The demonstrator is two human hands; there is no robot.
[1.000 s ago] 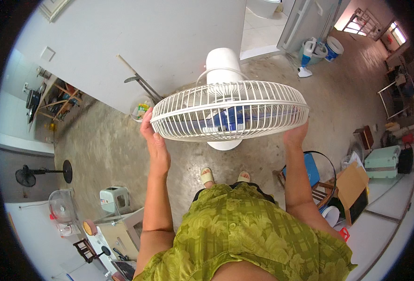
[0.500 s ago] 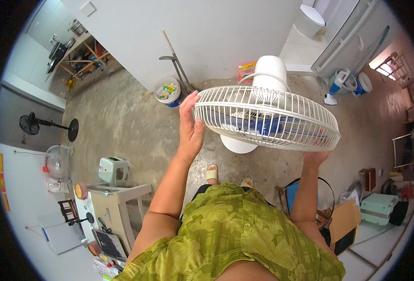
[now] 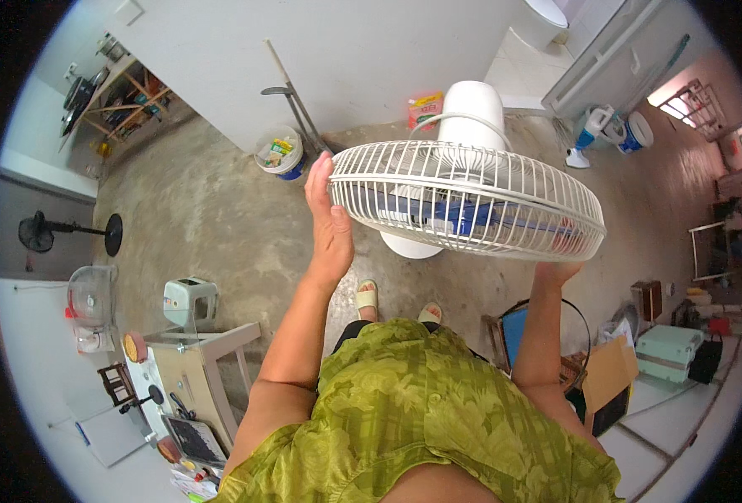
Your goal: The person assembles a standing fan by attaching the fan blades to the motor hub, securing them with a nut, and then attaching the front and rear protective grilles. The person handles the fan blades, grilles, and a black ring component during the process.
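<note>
A white fan (image 3: 470,104) stands upright before me, its round wire cage (image 3: 363,174) facing me and seen from above. Blue blades (image 3: 465,216) show through the wires, and part of the white base (image 3: 410,245) is visible below. My left hand (image 3: 330,220) clasps the cage's left edge, with the fingers along the outside and the thumb at the near face. At the cage's lower right edge is my right hand (image 3: 558,270). Its fingers show partly through the wires, holding the rim; the rest is covered by the cage.
A bucket (image 3: 290,174) with packets stands by the far wall, near a long-handled tool (image 3: 291,88) and a red package (image 3: 424,111). A black stand fan (image 3: 37,231), a pale green stool (image 3: 191,300) and a table (image 3: 245,335) are left. An open cardboard box (image 3: 611,375) lies right.
The whole view has shifted, so the room and fan appear farther left and slightly higher. Both hands stay on the cage. More of my right fingers now shows through the wires.
</note>
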